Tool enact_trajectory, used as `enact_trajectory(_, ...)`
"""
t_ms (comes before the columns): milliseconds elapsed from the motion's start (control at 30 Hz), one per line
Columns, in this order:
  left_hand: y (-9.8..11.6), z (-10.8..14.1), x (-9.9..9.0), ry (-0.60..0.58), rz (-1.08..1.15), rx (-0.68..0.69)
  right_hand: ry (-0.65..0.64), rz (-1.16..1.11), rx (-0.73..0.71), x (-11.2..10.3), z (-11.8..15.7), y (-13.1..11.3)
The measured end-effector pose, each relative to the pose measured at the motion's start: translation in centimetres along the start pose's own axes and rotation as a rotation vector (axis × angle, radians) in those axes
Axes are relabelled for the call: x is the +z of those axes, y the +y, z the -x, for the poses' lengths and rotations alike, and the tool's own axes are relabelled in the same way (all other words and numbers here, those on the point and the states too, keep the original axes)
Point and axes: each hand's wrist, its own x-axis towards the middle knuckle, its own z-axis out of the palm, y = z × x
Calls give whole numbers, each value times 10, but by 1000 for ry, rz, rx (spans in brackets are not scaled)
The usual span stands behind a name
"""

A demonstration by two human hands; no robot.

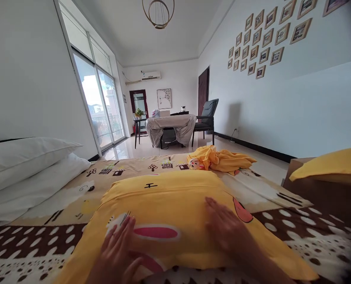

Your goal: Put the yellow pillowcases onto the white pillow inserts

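Observation:
A yellow pillow (pixel 190 213) printed with pink and white rabbit ears lies flat on the bed in front of me. My left hand (pixel 116 252) rests on its left part, palm down, fingers stretched out near the white printed face. On the right part, my right hand (pixel 225 228) lies with its fingers extended; it is slightly blurred. Neither hand grips the cloth. Beyond the pillow, a crumpled yellow cloth (pixel 223 159) with a printed face sits near the bed's far edge.
White pillows (pixel 30 173) are stacked at the left on the patterned bed sheet (pixel 63 205). At the right, another yellow pillow (pixel 332 167) lies on a brown box (pixel 311 191). Farther off stand a covered table (pixel 175 121) and a black chair (pixel 206 118).

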Motion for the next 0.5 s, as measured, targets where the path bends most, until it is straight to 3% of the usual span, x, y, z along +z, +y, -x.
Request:
enact_trajectory(100,55,-62,7,-8,61,205,-167,-145,-231,2,-44,-59)
enact_trajectory(200,73,-86,19,-34,61,253,-215,-193,-300,19,-54,-68)
enact_trajectory(267,62,-79,28,-38,50,254,-203,-166,-286,29,-46,-53)
enact_trajectory(367,24,-48,38,-6,18,184,-165,-103,-205,34,-23,-20)
enact_trajectory(500,-36,8,44,-45,5,-88,-113,2,-63,31,15,25)
